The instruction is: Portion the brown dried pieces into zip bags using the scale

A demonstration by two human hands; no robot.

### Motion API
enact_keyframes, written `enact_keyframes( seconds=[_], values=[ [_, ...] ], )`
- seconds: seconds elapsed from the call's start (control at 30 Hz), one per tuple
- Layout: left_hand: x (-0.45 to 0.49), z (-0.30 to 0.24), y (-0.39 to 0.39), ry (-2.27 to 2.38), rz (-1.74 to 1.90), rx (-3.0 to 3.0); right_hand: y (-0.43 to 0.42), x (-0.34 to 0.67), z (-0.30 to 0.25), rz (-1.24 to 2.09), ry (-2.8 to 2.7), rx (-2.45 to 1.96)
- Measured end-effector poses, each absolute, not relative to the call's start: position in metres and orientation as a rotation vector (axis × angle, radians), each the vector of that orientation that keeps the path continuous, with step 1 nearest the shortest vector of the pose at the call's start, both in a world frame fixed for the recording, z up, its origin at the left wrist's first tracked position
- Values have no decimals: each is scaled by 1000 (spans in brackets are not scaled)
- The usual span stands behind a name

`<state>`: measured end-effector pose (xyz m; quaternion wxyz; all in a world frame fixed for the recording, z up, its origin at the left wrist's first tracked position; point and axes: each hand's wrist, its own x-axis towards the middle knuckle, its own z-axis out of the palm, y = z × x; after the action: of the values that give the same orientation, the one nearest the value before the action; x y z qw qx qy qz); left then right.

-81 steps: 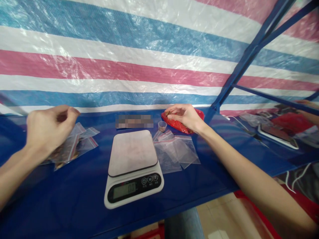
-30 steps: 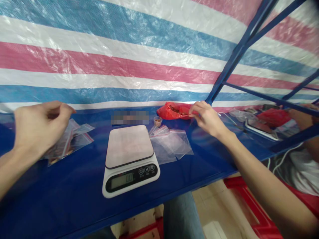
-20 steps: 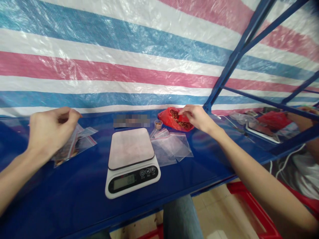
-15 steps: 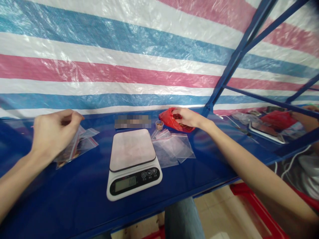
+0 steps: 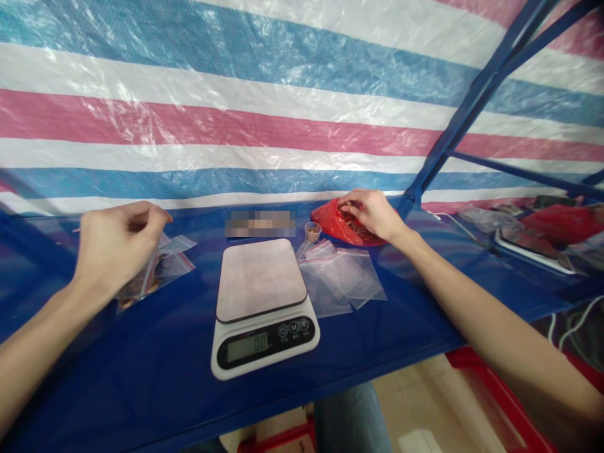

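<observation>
My left hand (image 5: 120, 245) is raised at the left, its fingers curled to a pinch; anything in them is hidden. Just behind and under it lie filled clear zip bags (image 5: 177, 264). My right hand (image 5: 372, 214) reaches into an open red plastic bag (image 5: 326, 217), fingers closed on some of the dark reddish-brown dried pieces (image 5: 353, 229) inside. Beside that bag stands a small clear cup (image 5: 312, 232) with brownish bits. Between my hands sits a white kitchen scale (image 5: 262, 283), its plate bare and its display reading 0.0. Flat zip bags (image 5: 344, 280) lie to its right.
A blurred-out flat object (image 5: 259, 224) lies behind the scale. A striped plastic sheet (image 5: 236, 119) hangs behind the blue table (image 5: 165, 377). At right, a blue metal post (image 5: 453, 135) rises; beyond it are another red bag (image 5: 561, 223) and a white-edged device (image 5: 538, 253).
My right hand has lifted slightly at the red bag, and dark pieces now show at its fingers. My left hand keeps its pinch. The whole view has shifted a little.
</observation>
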<state>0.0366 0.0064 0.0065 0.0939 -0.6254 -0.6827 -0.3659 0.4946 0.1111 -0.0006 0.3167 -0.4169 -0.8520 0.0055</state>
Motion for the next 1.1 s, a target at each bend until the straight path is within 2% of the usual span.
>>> enact_keyframes(
  seconds=[0.17, 0.3, 0.73, 1.1],
  values=[
    [37, 7, 5, -2016, -1089, -1859, 85, 461, 13, 218, -2006, -989],
    [37, 7, 5, -1999, -1102, -1860, 74, 438, 8, 408, -2114, -902],
    [39, 7, 6, -1984, -1112, -1873, 75, 432, 8, 168, -2555, -706],
    [41, 10, 5, -2000, -1116, -1876, 80, 427, 9, 391, -2418, -732]
  ],
)
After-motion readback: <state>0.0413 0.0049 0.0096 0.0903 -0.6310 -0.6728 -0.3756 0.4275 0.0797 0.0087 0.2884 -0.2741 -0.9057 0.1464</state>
